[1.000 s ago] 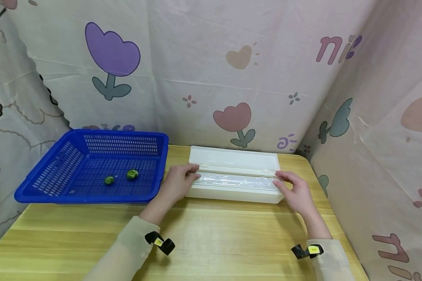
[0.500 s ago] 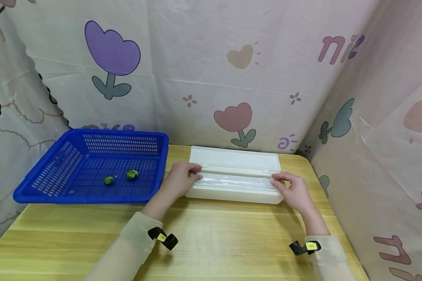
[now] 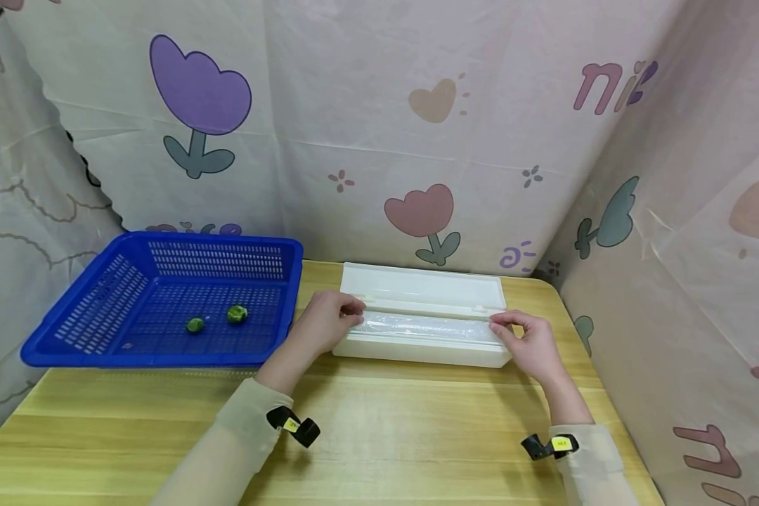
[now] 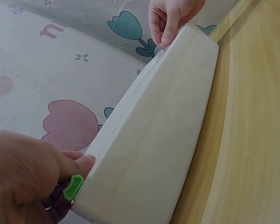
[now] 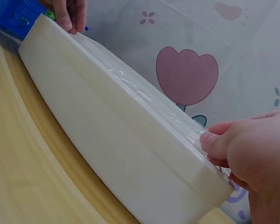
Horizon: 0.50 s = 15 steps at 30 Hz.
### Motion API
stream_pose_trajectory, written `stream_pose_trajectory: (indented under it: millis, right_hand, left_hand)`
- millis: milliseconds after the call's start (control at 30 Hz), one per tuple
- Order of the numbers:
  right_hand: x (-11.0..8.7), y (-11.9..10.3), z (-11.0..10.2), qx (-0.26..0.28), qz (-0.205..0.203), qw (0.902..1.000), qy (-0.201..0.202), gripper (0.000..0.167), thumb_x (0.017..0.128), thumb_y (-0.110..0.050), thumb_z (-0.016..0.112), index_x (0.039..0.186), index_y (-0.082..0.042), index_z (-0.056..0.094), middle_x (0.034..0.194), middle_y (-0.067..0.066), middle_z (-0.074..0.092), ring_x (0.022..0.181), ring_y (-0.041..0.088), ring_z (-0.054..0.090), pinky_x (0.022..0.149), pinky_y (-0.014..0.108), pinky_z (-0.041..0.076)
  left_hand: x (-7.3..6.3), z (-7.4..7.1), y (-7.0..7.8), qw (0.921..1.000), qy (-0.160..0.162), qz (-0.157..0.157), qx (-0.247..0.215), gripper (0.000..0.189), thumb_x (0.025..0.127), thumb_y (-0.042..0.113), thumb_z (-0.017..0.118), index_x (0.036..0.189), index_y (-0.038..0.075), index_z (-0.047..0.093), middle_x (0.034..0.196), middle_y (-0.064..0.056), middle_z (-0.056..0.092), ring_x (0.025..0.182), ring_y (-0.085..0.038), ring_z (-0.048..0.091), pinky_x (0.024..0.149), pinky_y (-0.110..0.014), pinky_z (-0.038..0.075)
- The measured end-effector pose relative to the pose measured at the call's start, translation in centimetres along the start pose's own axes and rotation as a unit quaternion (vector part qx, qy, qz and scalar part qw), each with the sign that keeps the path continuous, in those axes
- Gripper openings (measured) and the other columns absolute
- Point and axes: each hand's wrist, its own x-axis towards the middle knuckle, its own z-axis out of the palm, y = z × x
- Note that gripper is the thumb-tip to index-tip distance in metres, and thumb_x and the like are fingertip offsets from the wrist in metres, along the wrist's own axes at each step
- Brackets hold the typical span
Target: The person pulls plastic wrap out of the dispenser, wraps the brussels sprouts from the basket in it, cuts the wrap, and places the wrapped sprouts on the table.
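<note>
A white cling film dispenser (image 3: 417,351) lies lengthwise on the table, its lid (image 3: 424,287) tipped back. Clear cling film (image 3: 426,326) stretches across its top. At the left end my left hand (image 3: 321,325) pinches the film's edge between thumb and fingers. My right hand (image 3: 534,346) does the same at the right end, where a crumpled bit of film shows by the fingertips in the left wrist view. A small green plastic piece (image 4: 73,187) sits at the dispenser's left end, beside my left thumb.
To the left stands a blue plastic basket (image 3: 294,302) holding two small round green items, the larger green one (image 3: 237,314) and the smaller one (image 3: 195,325). A printed curtain (image 3: 329,84) hangs behind the wooden table (image 3: 405,436).
My left hand has shifted slightly right and my right hand slightly left along the dispenser. The film between them looks smoother. The basket and dispenser stay in place.
</note>
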Motion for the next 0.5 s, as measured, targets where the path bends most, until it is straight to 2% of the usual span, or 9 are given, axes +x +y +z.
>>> stream_pose_trajectory:
  millis: [233,367,500]
  right_hand:
    - [-0.15,0.07,0.09,0.012,-0.009,0.9994,0.032,0.011,0.099,-0.007,0.076,0.109,-0.004,0.080,0.108,0.009,0.077,0.106,0.013,0.064,0.094,0.035,0.050]
    - [-0.22,0.05,0.17,0.019,-0.012,0.9986,0.048,0.009,0.099,-0.006,0.076,0.106,-0.003,0.080,0.107,0.010,0.077,0.104,0.006,0.063,0.094,0.030,0.049]
    - [-0.24,0.07,0.29,0.017,-0.012,0.9983,0.055,0.008,0.099,-0.006,0.076,0.105,-0.003,0.080,0.105,0.010,0.077,0.102,0.006,0.063,0.094,0.035,0.050]
  left_hand:
    - [0.00,-0.18,-0.24,0.9999,-0.012,0.011,-0.004,0.017,0.093,0.015,0.085,0.109,0.010,0.083,0.098,0.001,0.076,0.091,-0.018,0.068,0.083,-0.037,0.059]
    - [-0.02,-0.24,-0.21,0.9997,-0.019,0.014,0.001,0.012,0.093,0.014,0.084,0.105,0.012,0.084,0.093,0.005,0.076,0.088,-0.015,0.067,0.081,-0.035,0.058]
    - [-0.06,-0.19,-0.15,0.9993,-0.025,0.024,0.014,0.008,0.096,0.012,0.081,0.103,0.011,0.083,0.090,0.005,0.074,0.085,-0.015,0.065,0.079,-0.033,0.058]
